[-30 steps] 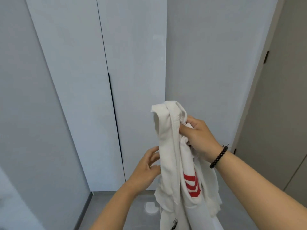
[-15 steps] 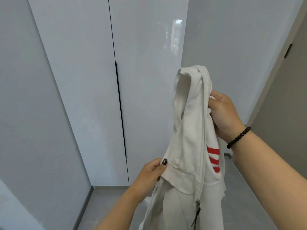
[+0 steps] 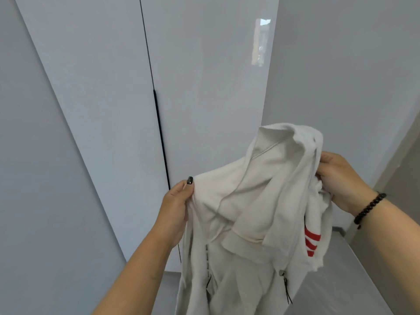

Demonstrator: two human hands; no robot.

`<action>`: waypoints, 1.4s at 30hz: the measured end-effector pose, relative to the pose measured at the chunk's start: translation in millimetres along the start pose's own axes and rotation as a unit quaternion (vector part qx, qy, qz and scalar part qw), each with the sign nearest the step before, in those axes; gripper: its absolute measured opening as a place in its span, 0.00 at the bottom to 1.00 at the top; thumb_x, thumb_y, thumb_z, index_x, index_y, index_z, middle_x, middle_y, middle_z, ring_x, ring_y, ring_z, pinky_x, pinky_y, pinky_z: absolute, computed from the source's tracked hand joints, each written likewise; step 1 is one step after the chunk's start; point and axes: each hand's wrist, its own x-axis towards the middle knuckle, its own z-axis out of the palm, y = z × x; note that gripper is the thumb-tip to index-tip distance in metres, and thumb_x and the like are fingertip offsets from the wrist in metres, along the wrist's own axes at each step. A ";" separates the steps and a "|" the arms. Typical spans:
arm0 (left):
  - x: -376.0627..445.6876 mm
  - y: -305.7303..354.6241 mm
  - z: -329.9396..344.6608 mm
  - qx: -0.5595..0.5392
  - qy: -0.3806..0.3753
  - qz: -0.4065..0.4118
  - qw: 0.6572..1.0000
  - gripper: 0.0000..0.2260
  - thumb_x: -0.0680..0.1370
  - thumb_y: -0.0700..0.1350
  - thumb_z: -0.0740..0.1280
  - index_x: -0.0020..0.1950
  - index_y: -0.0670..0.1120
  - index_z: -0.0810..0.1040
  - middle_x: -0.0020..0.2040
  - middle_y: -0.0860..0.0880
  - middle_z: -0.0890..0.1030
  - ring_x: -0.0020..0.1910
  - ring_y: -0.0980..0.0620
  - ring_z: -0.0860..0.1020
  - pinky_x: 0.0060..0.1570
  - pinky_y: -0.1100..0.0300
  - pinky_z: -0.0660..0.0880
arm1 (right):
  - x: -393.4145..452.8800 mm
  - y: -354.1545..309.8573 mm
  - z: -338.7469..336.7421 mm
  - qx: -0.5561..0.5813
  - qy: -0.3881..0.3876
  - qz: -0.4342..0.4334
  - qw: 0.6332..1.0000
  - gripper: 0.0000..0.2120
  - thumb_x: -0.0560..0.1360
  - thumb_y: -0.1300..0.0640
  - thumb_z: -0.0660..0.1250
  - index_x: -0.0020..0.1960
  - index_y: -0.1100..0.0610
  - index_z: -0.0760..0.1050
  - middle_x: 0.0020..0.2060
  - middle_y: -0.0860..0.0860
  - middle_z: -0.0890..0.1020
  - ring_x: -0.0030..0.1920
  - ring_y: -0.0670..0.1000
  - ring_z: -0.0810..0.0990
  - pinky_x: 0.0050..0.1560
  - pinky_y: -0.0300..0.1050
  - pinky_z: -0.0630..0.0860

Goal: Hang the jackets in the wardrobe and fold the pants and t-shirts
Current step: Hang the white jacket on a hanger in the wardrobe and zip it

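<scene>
A cream-white zip-up hooded jacket of soft knit fabric (image 3: 245,214) is held up in the air in front of the person, between the two hands. Its one shoulder is pinched by the left hand (image 3: 176,209), the thumb with a dark-painted nail laid on the front of the cloth and the other fingers hidden behind it. The other side, just below the hood, is gripped by the right hand (image 3: 338,178), whose fingers are curled into the bunched fabric; a bracelet of dark round beads (image 3: 369,209) is worn on that wrist. The hood is raised above both hands, and the body of the garment hangs down out of the bottom of the picture. Three red stripes (image 3: 312,244) are seen on a fold beneath the right hand, and dark zipper pulls (image 3: 285,283) dangle lower down. Behind the garment a tall glossy pale-grey wardrobe (image 3: 102,87) is seen with both doors shut, a thin black handle strip (image 3: 161,137) running down the seam between them. A grey floor (image 3: 336,276) lies at its foot.
</scene>
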 end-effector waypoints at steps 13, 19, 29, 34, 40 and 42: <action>57.3 79.7 -6.5 0.135 0.025 0.208 0.968 0.18 0.82 0.50 0.60 0.31 0.52 0.70 0.29 0.57 0.67 0.29 0.59 0.65 0.31 0.68 0.63 | 82.3 -6.8 88.0 -0.149 -0.314 -0.100 0.932 0.38 0.58 0.42 0.71 0.68 0.38 0.65 0.65 0.36 0.71 0.65 0.37 0.69 0.67 0.41 0.66; 78.5 96.2 -31.6 0.167 -0.023 0.252 0.953 0.13 0.79 0.51 0.61 0.37 0.48 0.74 0.30 0.58 0.72 0.31 0.60 0.70 0.33 0.70 0.68 | 87.0 -9.8 198.0 -0.136 -0.317 -0.165 0.924 0.34 0.64 0.42 0.76 0.67 0.45 0.68 0.60 0.40 0.78 0.61 0.41 0.75 0.64 0.46 0.72; 134.5 86.7 -148.4 0.141 0.021 0.159 0.977 0.13 0.81 0.51 0.62 0.47 0.42 0.78 0.39 0.50 0.80 0.38 0.57 0.77 0.40 0.64 0.74 | 118.1 -39.7 312.1 0.042 -0.189 -0.137 0.972 0.06 0.75 0.65 0.62 0.42 0.65 0.76 0.36 0.52 0.77 0.38 0.48 0.73 0.40 0.43 0.69; 142.6 42.3 -206.2 0.128 0.006 0.080 0.989 0.11 0.76 0.57 0.67 0.52 0.51 0.77 0.44 0.48 0.82 0.43 0.49 0.77 0.44 0.55 0.74 | 130.7 -50.5 367.7 -0.005 -0.194 -0.133 0.972 0.09 0.77 0.63 0.63 0.43 0.68 0.75 0.35 0.54 0.75 0.37 0.48 0.71 0.40 0.43 0.68; 149.2 6.1 -246.4 0.219 0.072 0.081 0.970 0.44 0.62 0.61 0.79 0.69 0.62 0.54 0.67 0.57 0.64 0.64 0.58 0.70 0.59 0.60 0.75 | 143.3 -74.9 400.9 0.060 -0.125 -0.112 0.984 0.14 0.69 0.54 0.62 0.42 0.66 0.76 0.37 0.58 0.78 0.39 0.52 0.74 0.43 0.49 0.71; 151.7 -11.0 -253.1 0.263 0.098 0.074 0.957 0.47 0.60 0.62 0.78 0.69 0.65 0.51 0.69 0.57 0.61 0.66 0.56 0.68 0.64 0.54 0.72 | 149.6 -89.0 403.4 0.086 -0.103 -0.111 0.985 0.10 0.71 0.55 0.64 0.43 0.62 0.79 0.40 0.60 0.82 0.42 0.57 0.79 0.45 0.54 0.76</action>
